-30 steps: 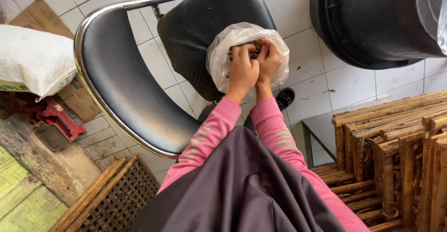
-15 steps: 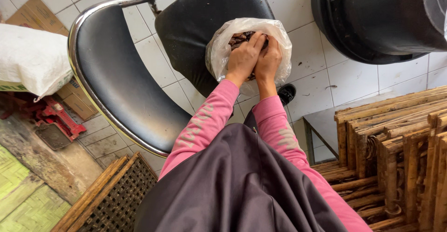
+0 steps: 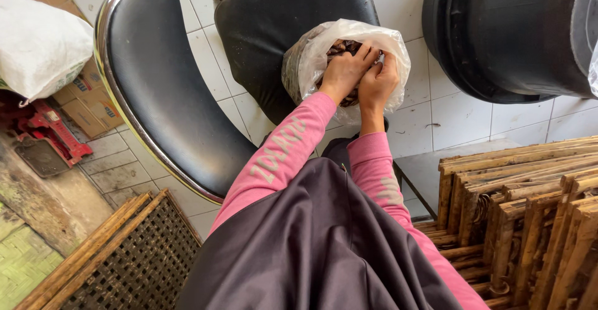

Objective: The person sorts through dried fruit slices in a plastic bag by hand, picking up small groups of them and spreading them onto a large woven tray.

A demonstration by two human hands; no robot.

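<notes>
A clear plastic bag (image 3: 309, 58) full of small dark brown pieces rests on the seat of a black chair (image 3: 274, 17). Both of my hands reach into its open mouth. My left hand (image 3: 344, 72) has its fingers curled among the brown pieces near the bag's middle. My right hand (image 3: 377, 83) lies right beside it, fingers bent against the bag's right edge. Whether either hand grips pieces or plastic is hidden. Pink sleeves cover both arms.
The chair's black backrest with chrome rim (image 3: 146, 92) lies tilted at left. A big black tub (image 3: 511, 33) stands at upper right, stacked bamboo frames (image 3: 523, 216) at lower right, a woven bamboo panel (image 3: 118, 254) at lower left, a white sack (image 3: 37, 42) at far left.
The view has shifted so the bag sits a little higher. The bag's mouth has spread wider and both hands have gone deeper into it.
</notes>
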